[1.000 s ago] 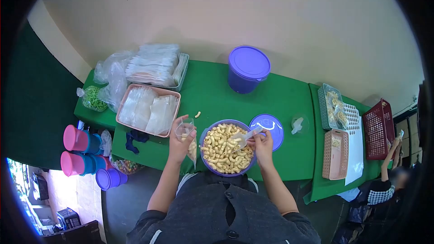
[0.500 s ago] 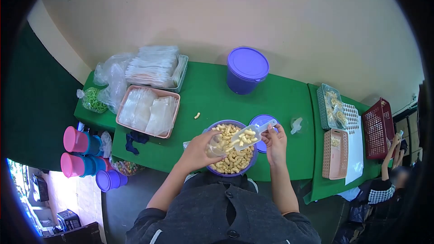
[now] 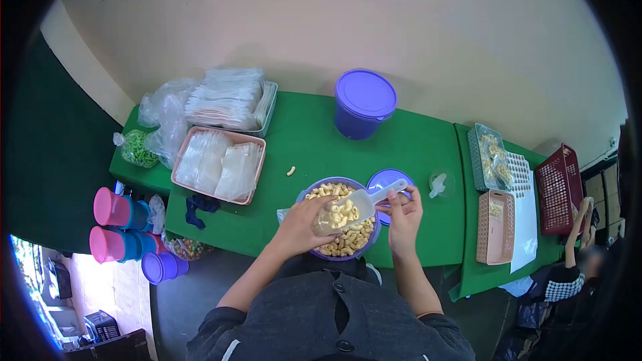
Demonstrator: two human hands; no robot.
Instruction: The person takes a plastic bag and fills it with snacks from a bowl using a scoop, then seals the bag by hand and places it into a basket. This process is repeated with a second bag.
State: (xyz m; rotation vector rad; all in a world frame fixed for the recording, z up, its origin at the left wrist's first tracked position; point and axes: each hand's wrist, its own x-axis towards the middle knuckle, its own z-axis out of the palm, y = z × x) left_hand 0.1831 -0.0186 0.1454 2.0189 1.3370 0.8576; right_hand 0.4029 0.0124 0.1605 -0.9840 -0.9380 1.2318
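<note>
My left hand point(image 3: 300, 225) is closed around a clear plastic bag point(image 3: 282, 215), its mouth over the purple tub point(image 3: 372, 244) of curved, pale puffed snacks point(image 3: 344, 245). In my right hand point(image 3: 404, 218) is the handle of a translucent white scoop point(image 3: 364, 203). The scoop tilts down to the left, its front inside the bag's mouth, with several snacks in it. My left fingers hide part of the bag. A purple lid point(image 3: 396, 178) lies flat beside the tub, partly behind the scoop and my right hand. One loose snack point(image 3: 291, 171) rests on the green cloth.
Baskets of flat plastic bags point(image 3: 217, 164) stand at the left, near a bag of green snacks point(image 3: 137, 150). A closed purple bucket point(image 3: 366, 103) stands at the back. Rightward are a clear cup point(image 3: 441, 186), a pink basket point(image 3: 495, 234) and another person's arms point(image 3: 576, 230).
The scoop has moved left and down into the bag's mouth, and its snacks have slid toward its front. My right hand has tilted with it. My left hand shifted slightly.
</note>
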